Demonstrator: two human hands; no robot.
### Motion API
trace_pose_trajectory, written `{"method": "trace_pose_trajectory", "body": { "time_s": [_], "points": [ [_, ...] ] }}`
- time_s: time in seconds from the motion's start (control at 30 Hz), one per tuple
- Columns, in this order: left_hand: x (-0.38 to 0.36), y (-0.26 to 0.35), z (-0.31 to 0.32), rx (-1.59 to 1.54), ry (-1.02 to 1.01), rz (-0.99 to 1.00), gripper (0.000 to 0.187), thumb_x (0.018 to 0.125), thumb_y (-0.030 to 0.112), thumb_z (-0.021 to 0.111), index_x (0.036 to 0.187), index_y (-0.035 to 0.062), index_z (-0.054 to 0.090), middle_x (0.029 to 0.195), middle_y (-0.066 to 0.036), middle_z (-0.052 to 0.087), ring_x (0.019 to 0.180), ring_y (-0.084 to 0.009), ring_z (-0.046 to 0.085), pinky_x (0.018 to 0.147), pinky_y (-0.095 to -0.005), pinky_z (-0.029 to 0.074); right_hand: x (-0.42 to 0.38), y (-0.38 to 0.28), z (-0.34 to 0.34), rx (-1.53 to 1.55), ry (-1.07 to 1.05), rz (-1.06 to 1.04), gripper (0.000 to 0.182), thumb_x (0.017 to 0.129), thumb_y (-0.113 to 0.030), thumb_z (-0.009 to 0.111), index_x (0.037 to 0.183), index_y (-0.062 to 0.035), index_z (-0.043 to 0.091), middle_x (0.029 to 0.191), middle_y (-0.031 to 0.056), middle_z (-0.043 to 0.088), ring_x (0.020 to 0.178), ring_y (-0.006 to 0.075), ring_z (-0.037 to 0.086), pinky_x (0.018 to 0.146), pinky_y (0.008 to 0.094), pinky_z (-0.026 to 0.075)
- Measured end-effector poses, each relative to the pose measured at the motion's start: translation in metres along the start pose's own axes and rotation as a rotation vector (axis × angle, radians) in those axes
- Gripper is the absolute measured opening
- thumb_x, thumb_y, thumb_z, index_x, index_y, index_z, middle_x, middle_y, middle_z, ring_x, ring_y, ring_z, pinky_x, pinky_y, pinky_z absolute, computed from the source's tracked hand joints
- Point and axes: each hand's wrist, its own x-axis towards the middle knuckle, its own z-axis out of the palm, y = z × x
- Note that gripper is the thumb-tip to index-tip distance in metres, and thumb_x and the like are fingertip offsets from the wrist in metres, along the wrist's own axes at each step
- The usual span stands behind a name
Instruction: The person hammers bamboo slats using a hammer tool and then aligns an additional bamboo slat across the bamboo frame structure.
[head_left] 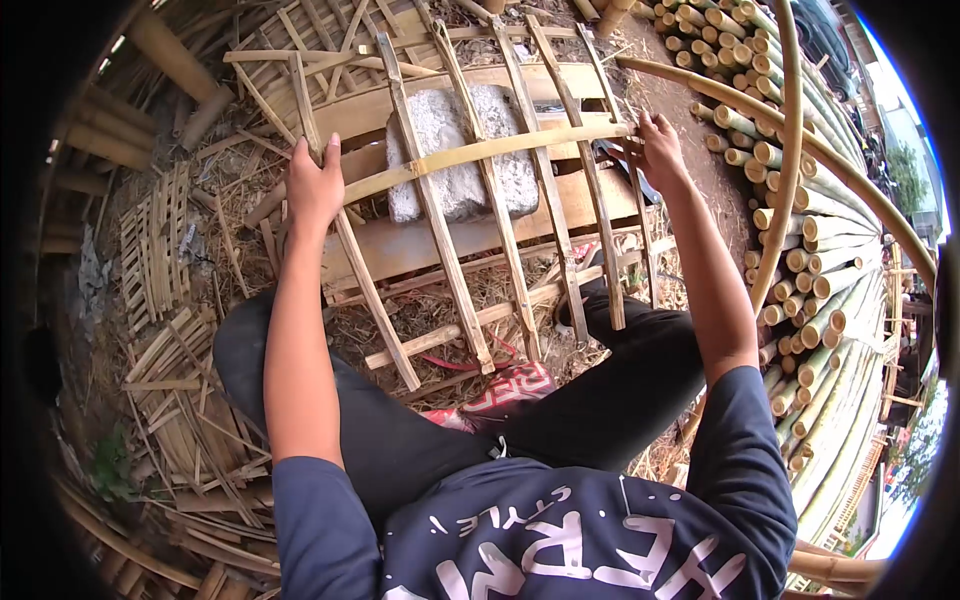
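Note:
A lattice of thin bamboo strips is held up in front of me, with long slats crossed by a curved strip (pixel 480 152). My left hand (pixel 315 185) is closed on the lattice's left side, where a slat meets the curved strip. At the right end of that strip, my right hand (pixel 655 155) grips the lattice with bent fingers. Behind the slats a rough grey stone block (pixel 460 150) rests on wooden boards (pixel 400 245). Part of the block and boards is hidden by the slats.
Cut bamboo poles (pixel 820 240) are stacked at the right. Bent bamboo poles (pixel 790 150) arch in front of the stack. Loose strips and small lattices (pixel 155 250) lie on the ground at the left. A red patterned cloth (pixel 510 390) shows between my legs.

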Motion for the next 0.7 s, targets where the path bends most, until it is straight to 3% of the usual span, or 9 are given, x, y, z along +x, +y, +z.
{"method": "trace_pose_trajectory", "body": {
  "time_s": [0.07, 0.13, 0.2, 0.37, 0.53, 0.57, 0.63, 0.67, 0.7],
  "points": [
    [0.004, -0.004, -0.001, -0.115, -0.116, -0.033, 0.062, 0.095, 0.041, 0.061, 0.130, -0.0097, 0.053, 0.119, -0.034, 0.062, 0.115, -0.0477, 0.058, 0.100, -0.0478, 0.046, -0.006, -0.003, 0.008, -0.010, 0.095, -0.014, 0.025, 0.106, -0.030, 0.049, 0.110, -0.0058, 0.045, 0.098, 0.0094, 0.057, 0.074, 0.0214, 0.067, 0.069, 0.0437, 0.066],
    [0.005, -0.004, -0.001, -0.052, -0.060, -0.003, 0.056, 0.096, 0.039, 0.061, 0.129, -0.0071, 0.056, 0.119, -0.030, 0.065, 0.113, -0.0448, 0.061, 0.098, -0.0453, 0.047, -0.007, 0.002, 0.011, -0.051, 0.175, -0.013, 0.026, 0.105, -0.032, 0.050, 0.109, -0.0068, 0.047, 0.089, 0.0066, 0.060, 0.069, 0.0177, 0.063, 0.060, 0.0366, 0.063],
    [0.005, -0.001, -0.002, -0.027, 0.008, -0.011, 0.060, 0.096, 0.035, 0.060, 0.133, -0.0124, 0.051, 0.121, -0.034, 0.062, 0.115, -0.0461, 0.059, 0.101, -0.0465, 0.045, -0.016, 0.001, 0.015, -0.049, 0.223, -0.017, 0.025, 0.105, -0.032, 0.052, 0.110, -0.0072, 0.048, 0.086, 0.0060, 0.061, 0.068, 0.0167, 0.062, 0.057, 0.0355, 0.061],
    [0.014, 0.016, -0.019, -0.016, 0.048, 0.031, 0.051, 0.097, 0.029, 0.057, 0.133, -0.0069, 0.053, 0.120, -0.032, 0.063, 0.113, -0.0469, 0.060, 0.100, -0.0479, 0.046, -0.039, -0.022, 0.010, -0.284, 0.236, -0.238, 0.028, 0.103, -0.028, 0.055, 0.107, 0.0001, 0.050, 0.085, 0.0137, 0.066, 0.063, 0.0185, 0.065, 0.049, 0.0344, 0.061],
    [0.031, 0.049, -0.057, -0.153, -0.098, 0.088, 0.039, 0.096, 0.024, 0.059, 0.119, -0.0070, 0.059, 0.108, -0.030, 0.067, 0.104, -0.0464, 0.064, 0.090, -0.0485, 0.050, -0.091, -0.072, 0.006, -0.472, 0.339, -0.531, 0.023, 0.102, -0.023, 0.059, 0.103, -0.0005, 0.056, 0.075, 0.0147, 0.067, 0.060, 0.0176, 0.065, 0.042, 0.0329, 0.052],
    [0.032, 0.056, -0.061, -0.157, -0.020, 0.158, 0.038, 0.096, 0.024, 0.059, 0.118, -0.0068, 0.060, 0.107, -0.031, 0.067, 0.103, -0.0464, 0.064, 0.090, -0.0490, 0.050, -0.081, -0.073, -0.005, -0.507, 0.369, -0.586, 0.024, 0.101, -0.023, 0.061, 0.104, 0.0001, 0.056, 0.083, 0.0173, 0.068, 0.059, 0.0194, 0.065, 0.042, 0.0329, 0.053],
    [0.034, 0.072, -0.071, -0.165, 0.099, 0.255, 0.037, 0.096, 0.024, 0.060, 0.116, -0.0073, 0.060, 0.106, -0.031, 0.067, 0.103, -0.0463, 0.064, 0.089, -0.0495, 0.049, -0.104, -0.089, -0.015, -0.464, 0.378, -0.627, 0.023, 0.101, -0.023, 0.061, 0.104, -0.0008, 0.056, 0.081, 0.0154, 0.069, 0.058, 0.0165, 0.063, 0.042, 0.0320, 0.051],
    [0.039, 0.078, -0.085, -0.170, -0.070, 0.184, 0.043, 0.096, 0.025, 0.060, 0.120, -0.0099, 0.059, 0.111, -0.032, 0.066, 0.108, -0.0462, 0.063, 0.093, -0.0479, 0.049, -0.118, -0.099, -0.016, -0.454, 0.385, -0.615, 0.023, 0.101, -0.024, 0.061, 0.104, -0.0009, 0.056, 0.081, 0.0146, 0.069, 0.057, 0.0157, 0.063, 0.042, 0.0317, 0.051],
    [0.039, 0.088, -0.098, -0.168, -0.094, 0.203, 0.045, 0.096, 0.026, 0.060, 0.122, -0.0107, 0.058, 0.113, -0.032, 0.065, 0.109, -0.0459, 0.062, 0.095, -0.0471, 0.049, -0.143, -0.111, -0.013, -0.424, 0.388, -0.626, 0.023, 0.101, -0.024, 0.060, 0.104, -0.0012, 0.056, 0.079, 0.0124, 0.069, 0.057, 0.0144, 0.061, 0.042, 0.0307, 0.050]
  ]
}}
